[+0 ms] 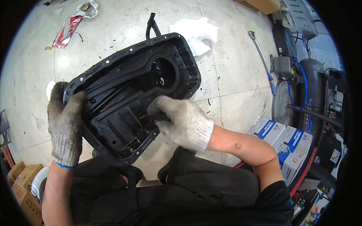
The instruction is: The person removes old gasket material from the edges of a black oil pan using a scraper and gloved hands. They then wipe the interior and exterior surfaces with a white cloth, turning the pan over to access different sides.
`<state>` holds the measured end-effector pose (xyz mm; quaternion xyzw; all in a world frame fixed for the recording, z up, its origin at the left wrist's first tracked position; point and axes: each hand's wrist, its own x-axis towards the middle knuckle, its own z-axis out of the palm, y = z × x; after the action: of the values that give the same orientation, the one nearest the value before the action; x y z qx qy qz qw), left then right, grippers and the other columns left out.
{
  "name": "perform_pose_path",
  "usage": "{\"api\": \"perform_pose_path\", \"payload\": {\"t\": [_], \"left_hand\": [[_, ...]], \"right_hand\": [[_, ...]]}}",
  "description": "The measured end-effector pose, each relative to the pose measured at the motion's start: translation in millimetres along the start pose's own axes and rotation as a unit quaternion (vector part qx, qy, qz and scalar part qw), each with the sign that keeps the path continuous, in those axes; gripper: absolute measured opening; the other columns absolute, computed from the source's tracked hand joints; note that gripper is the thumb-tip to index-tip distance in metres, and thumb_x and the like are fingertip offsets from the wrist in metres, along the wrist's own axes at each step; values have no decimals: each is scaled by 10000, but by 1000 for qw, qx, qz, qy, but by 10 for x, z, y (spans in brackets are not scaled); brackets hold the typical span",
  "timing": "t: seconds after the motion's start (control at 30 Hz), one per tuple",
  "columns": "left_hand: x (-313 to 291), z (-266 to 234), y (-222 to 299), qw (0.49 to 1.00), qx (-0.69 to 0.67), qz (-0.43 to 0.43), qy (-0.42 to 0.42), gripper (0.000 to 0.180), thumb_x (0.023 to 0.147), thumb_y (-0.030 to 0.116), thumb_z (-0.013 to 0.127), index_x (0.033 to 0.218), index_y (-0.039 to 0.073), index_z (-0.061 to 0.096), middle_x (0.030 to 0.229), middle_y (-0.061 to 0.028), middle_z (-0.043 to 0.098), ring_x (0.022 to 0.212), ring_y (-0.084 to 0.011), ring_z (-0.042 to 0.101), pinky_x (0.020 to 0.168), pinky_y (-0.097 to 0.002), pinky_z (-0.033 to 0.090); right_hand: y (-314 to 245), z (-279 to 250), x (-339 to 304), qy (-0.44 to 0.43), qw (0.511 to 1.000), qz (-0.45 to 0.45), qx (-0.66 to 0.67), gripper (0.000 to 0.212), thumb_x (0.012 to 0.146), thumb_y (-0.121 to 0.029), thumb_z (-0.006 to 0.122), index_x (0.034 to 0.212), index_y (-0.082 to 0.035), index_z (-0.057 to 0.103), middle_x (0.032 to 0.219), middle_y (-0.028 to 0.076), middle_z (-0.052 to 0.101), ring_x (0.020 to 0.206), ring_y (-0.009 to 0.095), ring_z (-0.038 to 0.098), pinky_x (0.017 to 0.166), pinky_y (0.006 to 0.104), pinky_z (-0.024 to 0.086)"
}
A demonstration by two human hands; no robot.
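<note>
A black oil pan (120, 126) tilts above the floor in front of my knees, its open side facing up toward me. Wet, dark oil glistens in its round sump (161, 77), and a short pipe sticks out of its far side. My left hand (66, 116), in a dirty grey knit glove, grips the pan's left end with the thumb over the rim. My right hand (181, 118), gloved too, is closed at the pan's near rim. Its fingertips are bent together over the inside edge; whatever they may pinch is too small to make out.
White crumpled paper (196, 34) and a torn red packet (68, 34) lie on the tiled floor among black scraps. A long wrench (263, 60) lies to the right, near a black tank (313, 83) with a blue hose. Blue-and-white boxes (288, 150) stand right, cardboard boxes (28, 180) left.
</note>
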<state>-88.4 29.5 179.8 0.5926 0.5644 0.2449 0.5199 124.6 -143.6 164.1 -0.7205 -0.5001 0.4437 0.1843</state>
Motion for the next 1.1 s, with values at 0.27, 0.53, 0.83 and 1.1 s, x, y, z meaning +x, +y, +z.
{"api": "perform_pose_path", "payload": {"t": [0.27,0.53,0.83,1.1], "left_hand": [[-90,53,99,1000,10,-24,9,524,916,144,724,1362,-70,550,1087,-132,674,960,-189,637,889,-324,534],[-80,36,72,1000,2,-13,-25,429,916,145,716,1276,-47,583,1044,-104,663,935,-166,610,862,-314,517],[-18,-58,-30,999,15,-33,-36,365,911,161,715,1216,-5,603,999,-62,640,892,-143,583,826,-296,504],[84,-211,-197,998,13,-26,-54,613,943,149,713,1472,-53,481,1145,-124,661,965,-184,651,865,-306,570]], "right_hand": [[-229,-15,97,-92,994,59,-1,308,906,-91,704,1195,6,663,1047,214,772,995,350,776,905,421,627],[-384,101,304,-138,975,8,-173,329,922,-206,730,1154,11,645,900,229,744,892,395,760,785,499,614],[-158,241,241,-2,959,-34,-281,314,833,-117,769,1096,-29,621,989,161,683,748,333,729,649,444,621],[-273,-154,-383,-370,897,-210,-118,379,970,-334,728,1159,-8,686,847,165,756,737,356,767,632,412,629]]}}
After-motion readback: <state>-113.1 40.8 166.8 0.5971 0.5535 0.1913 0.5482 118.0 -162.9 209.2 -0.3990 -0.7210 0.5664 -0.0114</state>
